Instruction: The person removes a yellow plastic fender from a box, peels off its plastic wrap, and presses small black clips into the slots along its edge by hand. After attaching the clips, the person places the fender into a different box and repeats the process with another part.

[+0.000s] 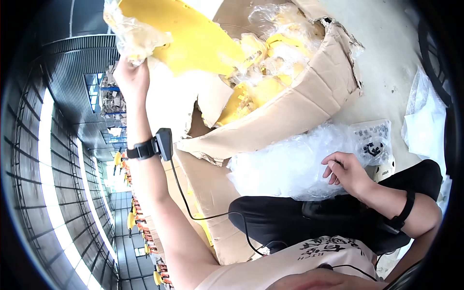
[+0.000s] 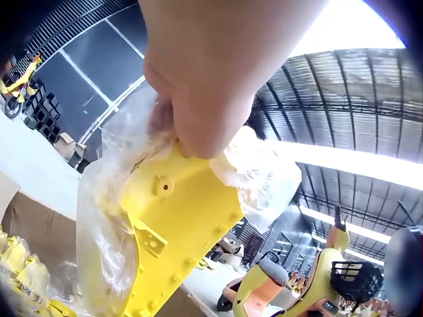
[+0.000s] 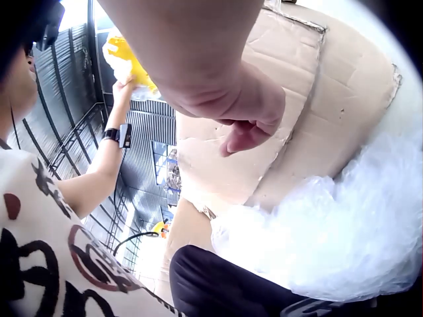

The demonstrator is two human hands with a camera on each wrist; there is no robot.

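Note:
Raised at the upper left of the head view, my left hand [image 1: 131, 79] grips a yellow plastic panel [image 1: 188, 41] by its edge. Clear plastic film [image 2: 109, 224] hangs crumpled around the panel, and the left wrist view shows a ribbed underside with a small hole. My right hand [image 1: 347, 171] holds nothing, its fingers loosely curled above a heap of white plastic film [image 1: 285, 166]. Beyond it stands a torn cardboard box [image 1: 295, 108], with several film-wrapped yellow parts [image 1: 261, 92] inside.
The person's dark-trousered leg [image 1: 261, 217] is close to the box and film. A printed plastic bag [image 1: 374, 142] lies on the floor at the right. Yellow scooters [image 2: 317, 277] and metal roof beams appear in the background of the left wrist view.

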